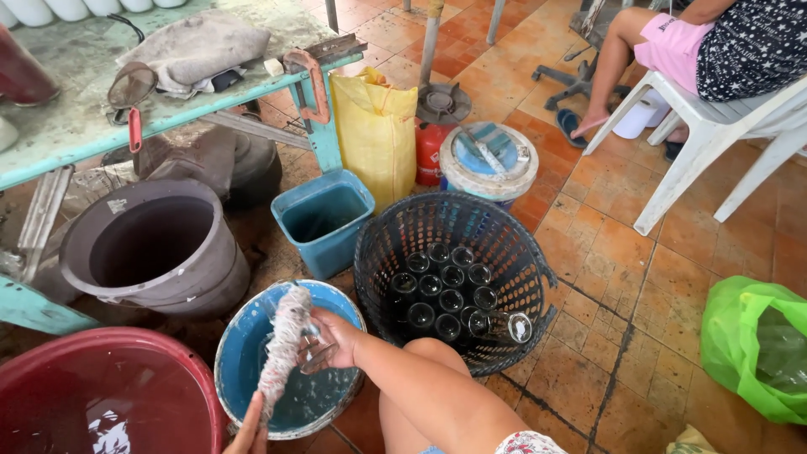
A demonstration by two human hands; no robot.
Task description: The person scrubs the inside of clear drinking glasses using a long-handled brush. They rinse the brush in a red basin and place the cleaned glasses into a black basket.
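1. The right hand [336,339] is clamped around a clear glass [315,346], held over the blue basin [238,357].
2. The glass lies tilted on its side, its long axis running roughly left to right, mouth toward the brush [282,353].
3. The brush is a shaggy grey-white bottle brush; its long axis runs nearly straight up and down the picture, head at the top, handle at the bottom.
4. The left hand [250,433] shows only at the bottom edge, fingers together on the brush's lower end.
5. The brush head sits just beside the glass's mouth; whether it is inside cannot be told.
6. Just right of the basin stands a black basket [538,269] holding many upright glasses, with one lying on its side at the right.
7. Around them: a red tub [50,370], a grey bucket [218,261], a small teal bin [324,240], a yellow sack [378,139].
8. Another person sits on a white chair [714,126], well apart.
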